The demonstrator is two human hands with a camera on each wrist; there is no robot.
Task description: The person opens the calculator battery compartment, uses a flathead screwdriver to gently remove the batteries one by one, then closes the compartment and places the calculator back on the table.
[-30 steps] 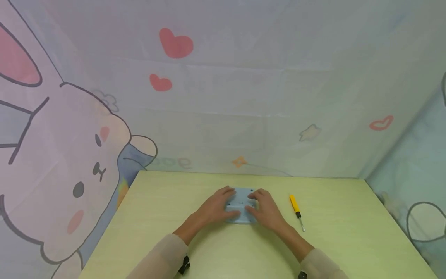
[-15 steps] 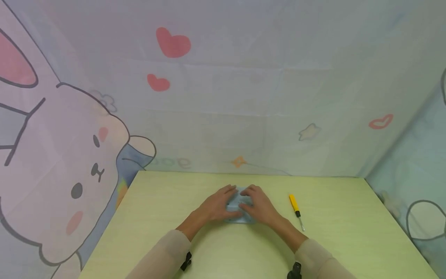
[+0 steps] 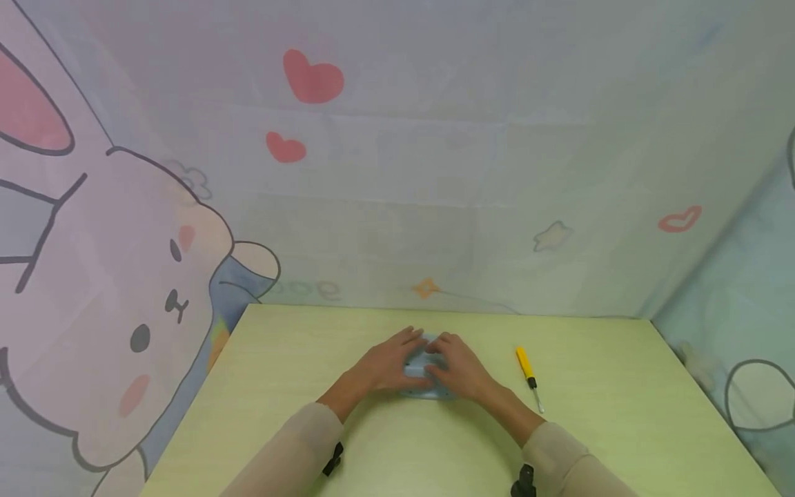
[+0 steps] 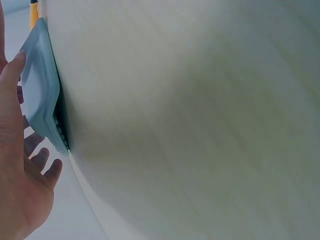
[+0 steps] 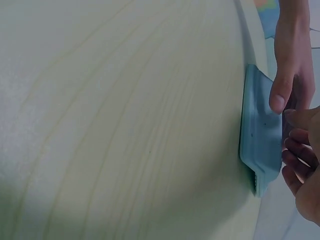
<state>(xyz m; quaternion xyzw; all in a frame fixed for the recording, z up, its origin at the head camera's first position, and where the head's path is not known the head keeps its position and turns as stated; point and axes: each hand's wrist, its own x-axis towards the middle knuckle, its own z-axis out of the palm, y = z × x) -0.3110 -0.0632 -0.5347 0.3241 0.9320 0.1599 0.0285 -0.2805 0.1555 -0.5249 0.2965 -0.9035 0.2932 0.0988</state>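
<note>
- Looking down through the head camera, I am seeing the light blue case [image 3: 419,360] lying on the pale yellow-green tabletop [image 3: 602,386], nearer its far edge, between the person's two hands.
- The left hand [image 3: 386,364] is reaching over the case's left side; its fingers are bending loosely, and a wide gap is showing between them and the thumb.
- The right hand [image 3: 462,367] is arching over the right side, its fingers curving more, with a narrower gap before the thumb. I cannot tell how firmly either hand is pressing.
- From the right wrist, I am watching the two thumbs coming close together near the case's upper face, where small dark holes are dotting the surface.
- From the left wrist, I am making out small dark details running along the case's lower edge; the last fingers of the left hand are hanging just beside it.
- A yellow-handled screwdriver [image 3: 526,366] is resting to the right, well apart from the right hand, its metal tip pointing toward the person's side.
- Light sleeves [image 3: 298,442] are covering the forearms, and a printed cloth [image 3: 404,241] with hearts and a large rabbit is hanging behind the tabletop.
</note>
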